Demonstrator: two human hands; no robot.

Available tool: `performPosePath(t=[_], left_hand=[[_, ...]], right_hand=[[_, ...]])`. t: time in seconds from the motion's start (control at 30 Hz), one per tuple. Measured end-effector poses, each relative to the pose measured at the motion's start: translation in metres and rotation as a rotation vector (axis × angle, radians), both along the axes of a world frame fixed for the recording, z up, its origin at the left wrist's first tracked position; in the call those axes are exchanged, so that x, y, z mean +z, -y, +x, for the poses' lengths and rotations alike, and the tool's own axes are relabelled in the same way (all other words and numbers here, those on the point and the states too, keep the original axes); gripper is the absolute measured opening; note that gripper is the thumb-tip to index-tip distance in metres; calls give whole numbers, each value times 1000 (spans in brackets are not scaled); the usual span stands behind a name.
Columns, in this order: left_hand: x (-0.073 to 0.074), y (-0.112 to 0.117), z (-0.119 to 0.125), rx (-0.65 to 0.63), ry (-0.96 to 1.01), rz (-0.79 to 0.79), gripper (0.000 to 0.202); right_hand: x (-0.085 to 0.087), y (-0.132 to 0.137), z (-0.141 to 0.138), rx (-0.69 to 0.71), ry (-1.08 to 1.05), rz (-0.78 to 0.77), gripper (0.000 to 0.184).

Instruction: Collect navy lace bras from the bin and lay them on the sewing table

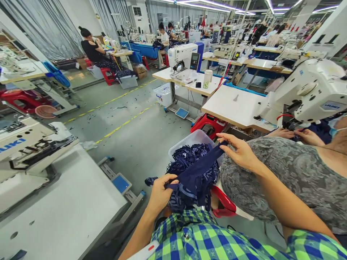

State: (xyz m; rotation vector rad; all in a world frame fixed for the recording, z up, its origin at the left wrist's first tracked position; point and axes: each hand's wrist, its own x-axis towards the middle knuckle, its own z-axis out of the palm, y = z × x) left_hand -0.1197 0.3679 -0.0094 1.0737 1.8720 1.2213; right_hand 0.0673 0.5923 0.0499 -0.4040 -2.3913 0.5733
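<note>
A navy blue fabric piece [199, 169] is stretched between my two hands, rising toward the right. My left hand [162, 191] pinches its lower left end, fingers closed. At the upper right end, my right hand [238, 150] grips the cloth between thumb and fingers. Beneath the cloth, a translucent plastic bin [173, 146] holds a tangled heap of navy strips and cut pieces [187, 153]. More dark blue patterned cloth [176, 200] hangs over the bin's near side, close to my lap.
To my right, a seated co-worker in a grey patterned top [252, 177] works at a sewing machine [311, 90]. A white table [89, 195] with another machine [24, 155] stands at left. A red stool [223, 202] is beside the bin. Yellow floor lines [121, 128] cross the aisle.
</note>
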Motion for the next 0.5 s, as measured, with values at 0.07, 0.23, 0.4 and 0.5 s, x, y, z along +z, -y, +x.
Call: performPosePath(t=[0.07, 0.23, 0.4, 0.5], left_hand=[[-1, 0, 0, -2, 13, -2, 25], [2, 1, -1, 45, -41, 33, 25], [3, -1, -7, 102, -83, 78, 26], [2, -3, -11, 148, -80, 67, 28]], right_hand=[[2, -1, -3, 0, -13, 9, 32], [7, 0, -12, 14, -34, 9, 33], [8, 3, -20, 62, -90, 68, 34], [8, 4, -24, 81, -104, 85, 35]])
